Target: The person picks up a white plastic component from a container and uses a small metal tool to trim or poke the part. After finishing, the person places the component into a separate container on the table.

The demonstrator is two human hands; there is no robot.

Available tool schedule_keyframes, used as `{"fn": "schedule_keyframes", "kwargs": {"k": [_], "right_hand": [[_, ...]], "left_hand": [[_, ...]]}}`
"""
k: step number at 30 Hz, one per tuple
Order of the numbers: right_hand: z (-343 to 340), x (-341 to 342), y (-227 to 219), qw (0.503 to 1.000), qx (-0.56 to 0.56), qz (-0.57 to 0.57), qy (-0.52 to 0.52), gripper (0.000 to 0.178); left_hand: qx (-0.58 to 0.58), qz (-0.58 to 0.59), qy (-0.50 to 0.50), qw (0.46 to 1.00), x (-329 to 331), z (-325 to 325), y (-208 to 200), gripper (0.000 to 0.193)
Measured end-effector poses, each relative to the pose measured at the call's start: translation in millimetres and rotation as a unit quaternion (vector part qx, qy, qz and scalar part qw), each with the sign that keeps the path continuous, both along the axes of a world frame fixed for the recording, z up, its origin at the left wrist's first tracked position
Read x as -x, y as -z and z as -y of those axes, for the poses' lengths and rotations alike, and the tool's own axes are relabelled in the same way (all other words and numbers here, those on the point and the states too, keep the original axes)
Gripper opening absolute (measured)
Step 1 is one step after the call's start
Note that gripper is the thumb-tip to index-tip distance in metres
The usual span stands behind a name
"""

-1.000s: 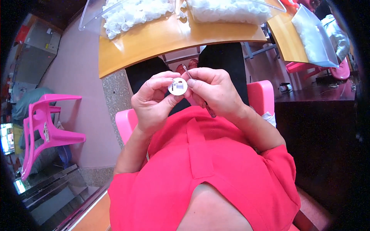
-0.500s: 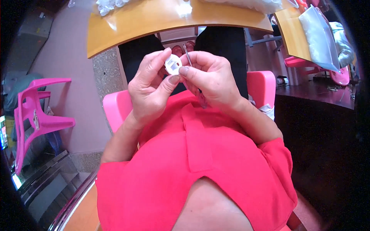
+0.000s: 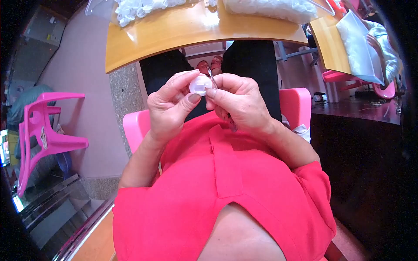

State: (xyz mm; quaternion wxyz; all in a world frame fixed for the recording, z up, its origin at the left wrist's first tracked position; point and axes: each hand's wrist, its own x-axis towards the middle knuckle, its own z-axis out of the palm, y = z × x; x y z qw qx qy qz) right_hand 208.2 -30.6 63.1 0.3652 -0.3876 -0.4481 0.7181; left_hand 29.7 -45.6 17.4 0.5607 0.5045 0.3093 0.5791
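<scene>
Between its thumb and fingers, my left hand [image 3: 169, 104] grips a small round white plastic cap [image 3: 200, 85], with a raised rectangular shape on its face. My right hand [image 3: 244, 103] is closed around a slim metal tool [image 3: 211, 76], whose thin tip sticks up past the fingers. A dark reddish end of that tool shows below the right palm; its exact kind is unclear. The right thumb and fingertips also touch the cap's right edge. Both hands are above my lap, short of the table.
Ahead stands a wooden table [image 3: 174, 38] carrying clear trays of white plastic pieces [image 3: 135, 11]. Another tray [image 3: 361, 52] sits at the right, beside another person's arm [image 3: 376, 43]. A pink chair [image 3: 52, 135] stands left, near the wall [image 3: 96, 87]. A dark surface [image 3: 348, 106] lies right.
The view has tilted, so more of the table shows and the hands appear slightly lower. A small dark opening seen on the cap's face no longer shows. Both grips stay much the same.
</scene>
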Motion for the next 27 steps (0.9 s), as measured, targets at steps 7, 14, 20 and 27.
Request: {"fn": "schedule_keyframes", "kwargs": {"k": [7, 14, 20, 27], "right_hand": [[4, 3, 3, 0.999, 0.048, -0.021, -0.011, 0.013], [3, 7, 9, 0.998, 0.065, -0.018, -0.015, 0.014], [-2, 0, 5, 0.981, -0.131, 0.14, 0.006, 0.016], [-2, -9, 9, 0.837, -0.475, 0.269, -0.042, 0.029]], "left_hand": [[0.042, 0.011, 0.013, 0.999, 1, 2, -9, 0.036], [0.008, 0.022, 0.024, 0.999, 0, -6, -6, 0.034], [0.048, 0.029, 0.032, 0.998, 13, -12, -1, 0.037], [0.06, 0.073, 0.039, 0.995, 14, -11, -4, 0.038]]}}
